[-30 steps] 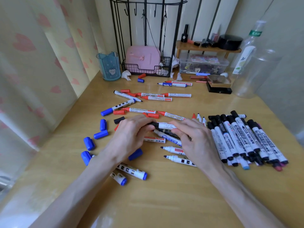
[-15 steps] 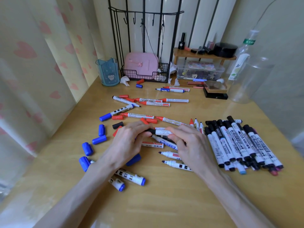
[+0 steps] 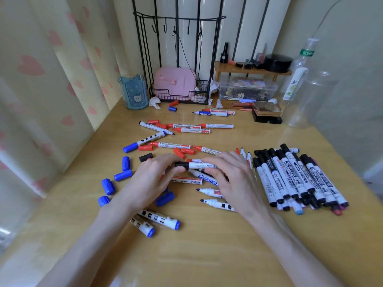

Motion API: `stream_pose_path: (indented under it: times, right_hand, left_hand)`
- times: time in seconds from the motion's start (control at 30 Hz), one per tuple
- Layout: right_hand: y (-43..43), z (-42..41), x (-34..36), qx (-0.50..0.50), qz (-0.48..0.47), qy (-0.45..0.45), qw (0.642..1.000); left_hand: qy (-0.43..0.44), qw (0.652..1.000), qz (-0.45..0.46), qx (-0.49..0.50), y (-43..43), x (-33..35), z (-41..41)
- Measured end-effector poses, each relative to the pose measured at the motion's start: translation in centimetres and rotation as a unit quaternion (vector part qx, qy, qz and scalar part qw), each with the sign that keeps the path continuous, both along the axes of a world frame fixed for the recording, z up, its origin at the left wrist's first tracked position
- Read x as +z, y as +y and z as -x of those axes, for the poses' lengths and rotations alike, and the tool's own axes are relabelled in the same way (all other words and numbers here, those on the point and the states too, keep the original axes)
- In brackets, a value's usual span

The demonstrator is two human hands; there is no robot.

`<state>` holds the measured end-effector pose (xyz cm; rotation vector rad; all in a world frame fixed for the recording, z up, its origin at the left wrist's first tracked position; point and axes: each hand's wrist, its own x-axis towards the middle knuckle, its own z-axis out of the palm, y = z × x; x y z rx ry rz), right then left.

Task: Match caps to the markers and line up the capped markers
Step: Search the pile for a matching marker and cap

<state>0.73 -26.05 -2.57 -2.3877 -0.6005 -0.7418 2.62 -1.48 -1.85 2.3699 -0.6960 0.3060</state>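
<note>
Both hands hold one white whiteboard marker (image 3: 202, 165) level above the table's middle. My left hand (image 3: 153, 179) pinches its black cap (image 3: 181, 164) at the left end. My right hand (image 3: 232, 179) grips the barrel. Under the hands lie several uncapped markers, among them a blue-tipped one (image 3: 208, 191). A row of black-capped markers (image 3: 294, 179) lies side by side at the right. Loose blue caps (image 3: 123, 175) are scattered at the left, red caps (image 3: 145, 147) and uncapped red markers (image 3: 194, 130) farther back. One loose black cap (image 3: 145, 157) lies by my left hand.
A wooden table (image 3: 196, 255) carries it all. At the back stand a blue cup (image 3: 134, 92), a black wire rack (image 3: 180, 94) with a pink case, a small wooden shelf (image 3: 250, 69) and a clear plastic bottle (image 3: 304, 88). Two blue-ended markers (image 3: 157, 221) lie near my left forearm.
The black cap and the marker's barrel have come together between my hands. The hands stay in the same place; the camera tilted slightly.
</note>
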Motion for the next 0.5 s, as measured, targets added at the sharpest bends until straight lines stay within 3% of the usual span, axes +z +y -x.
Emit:
stream_pose_path:
  times: [0.5]
  right_hand:
    - [0.1, 0.5, 0.1, -0.009, 0.006, -0.053, 0.999]
  left_hand:
    - [-0.016, 0.999, 0.03, -0.007, -1.1, -0.3, 0.2]
